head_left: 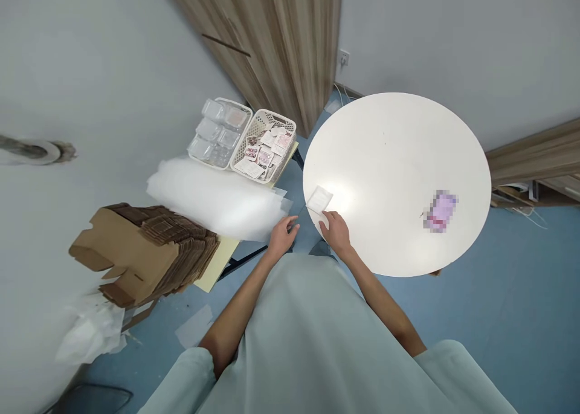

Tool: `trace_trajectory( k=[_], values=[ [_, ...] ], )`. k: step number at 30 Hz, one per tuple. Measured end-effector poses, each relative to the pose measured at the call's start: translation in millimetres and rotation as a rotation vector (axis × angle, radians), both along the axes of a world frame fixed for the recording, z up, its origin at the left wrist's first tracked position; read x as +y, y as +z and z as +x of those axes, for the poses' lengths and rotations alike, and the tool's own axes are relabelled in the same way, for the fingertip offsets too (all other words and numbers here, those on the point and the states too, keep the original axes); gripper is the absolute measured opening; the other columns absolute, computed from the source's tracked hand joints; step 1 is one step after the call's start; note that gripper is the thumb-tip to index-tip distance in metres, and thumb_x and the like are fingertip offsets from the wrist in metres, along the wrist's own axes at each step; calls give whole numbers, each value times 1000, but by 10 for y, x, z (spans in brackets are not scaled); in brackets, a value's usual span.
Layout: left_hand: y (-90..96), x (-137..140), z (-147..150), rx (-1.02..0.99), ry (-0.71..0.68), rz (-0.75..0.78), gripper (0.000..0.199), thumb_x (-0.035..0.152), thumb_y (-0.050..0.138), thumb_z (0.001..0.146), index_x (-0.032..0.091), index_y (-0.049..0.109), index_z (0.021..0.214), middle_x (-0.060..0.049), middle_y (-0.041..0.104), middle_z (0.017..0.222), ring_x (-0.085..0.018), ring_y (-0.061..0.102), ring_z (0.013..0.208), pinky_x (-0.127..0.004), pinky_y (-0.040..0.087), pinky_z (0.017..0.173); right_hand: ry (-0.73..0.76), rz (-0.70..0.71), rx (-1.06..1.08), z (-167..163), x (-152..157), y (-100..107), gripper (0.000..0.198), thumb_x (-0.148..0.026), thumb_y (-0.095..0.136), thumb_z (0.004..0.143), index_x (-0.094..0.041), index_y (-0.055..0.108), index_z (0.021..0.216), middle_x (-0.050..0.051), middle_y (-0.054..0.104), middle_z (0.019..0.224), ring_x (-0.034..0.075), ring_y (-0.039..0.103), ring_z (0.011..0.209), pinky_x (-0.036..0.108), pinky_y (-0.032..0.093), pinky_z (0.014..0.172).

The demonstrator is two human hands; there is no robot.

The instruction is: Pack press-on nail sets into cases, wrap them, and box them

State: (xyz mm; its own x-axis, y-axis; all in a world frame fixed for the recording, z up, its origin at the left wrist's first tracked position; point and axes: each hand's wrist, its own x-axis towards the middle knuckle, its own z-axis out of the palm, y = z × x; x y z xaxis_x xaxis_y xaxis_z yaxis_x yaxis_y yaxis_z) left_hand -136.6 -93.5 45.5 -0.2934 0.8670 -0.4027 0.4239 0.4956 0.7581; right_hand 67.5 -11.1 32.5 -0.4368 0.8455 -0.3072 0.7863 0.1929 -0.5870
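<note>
A small clear plastic case [319,199] with a whitish look lies at the left edge of the round white table [394,142]. My right hand [336,231] has its fingertips and thumb at the near corner of this case, pinching it. Left of the table edge, my left hand [281,237] is held with fingers stretched toward the case and slightly apart. A faint transparent edge shows between that hand and the case; whether the fingers touch it is unclear. White foam sheets [217,196] lie just beyond my left hand.
On the left side table [209,276] stand a basket of clear plastic boxes [212,133] and a basket of printed cards [265,151]. Flattened cardboard boxes [149,245] are stacked nearer. A pixelated purple item [441,211] lies on the round table. A wooden cabinet [294,45] rises behind.
</note>
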Motion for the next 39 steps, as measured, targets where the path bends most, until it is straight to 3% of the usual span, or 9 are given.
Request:
trace_trajectory(
  k=[6, 12, 16, 19, 23, 27, 31, 39],
  values=[
    [295, -318, -352, -58, 93, 74, 36, 41, 58, 96, 23, 71, 125, -8, 76, 130, -25, 73, 115, -44, 58, 109, 16, 48, 111, -290, -139, 196, 32, -23, 49, 105, -20, 69, 130, 12, 70, 127, 27, 67, 114, 41, 56, 98],
    [590, -675, -1036, -23, 150, 202, 35, 42, 58, 96, 22, 70, 123, -8, 77, 127, -23, 75, 111, -40, 60, 106, 61, 123, 185, -833, -339, 581, 22, -21, 49, 103, -22, 69, 112, 10, 70, 121, 26, 69, 106, 40, 56, 94],
    [783, -1135, -1623, 134, 199, 276, 33, 43, 55, 99, 24, 70, 121, -7, 76, 127, -23, 75, 108, -40, 60, 104, 87, 147, 209, -1205, -528, 781, 20, -21, 48, 101, -23, 67, 106, 12, 70, 124, 27, 68, 113, 42, 56, 97],
    [848, -1597, -2055, 265, 274, 241, 32, 45, 54, 99, 23, 69, 117, -9, 76, 120, -24, 74, 105, -40, 60, 99, 94, 158, 229, -1492, -703, 876, 16, -23, 51, 100, -23, 66, 102, 12, 70, 123, 28, 68, 116, 42, 56, 96],
    [740, -2187, -2524, 421, 384, 104, 36, 52, 57, 98, 23, 69, 115, -10, 74, 117, -29, 73, 104, -43, 59, 95, 148, 152, 239, -1917, -963, 980, 15, -23, 51, 100, -23, 66, 100, 12, 71, 125, 28, 69, 115, 41, 56, 96],
    [495, -2547, -2819, 479, 327, -12, 40, 53, 59, 94, 22, 70, 116, -13, 73, 122, -34, 70, 114, -45, 57, 97, 242, 168, 234, -2371, -1204, 1085, 15, -22, 51, 101, -23, 65, 98, 12, 71, 127, 27, 68, 118, 39, 55, 97],
    [337, -2671, -2938, 484, 263, -26, 39, 50, 60, 93, 21, 73, 116, -14, 74, 118, -35, 69, 113, -46, 56, 99, 362, 176, 250, -2759, -1385, 1185, 13, -19, 53, 101, -24, 65, 99, 10, 70, 129, 25, 67, 120, 37, 53, 101],
    [328, -2688, -3004, 449, 228, 48, 41, 44, 42, 104, 24, 77, 107, -12, 77, 112, -32, 72, 102, -41, 55, 88, 665, 151, 217, -3324, -1660, 1248, 16, -18, 53, 104, -24, 68, 107, 8, 68, 133, 23, 64, 123, 36, 51, 105]
  ],
)
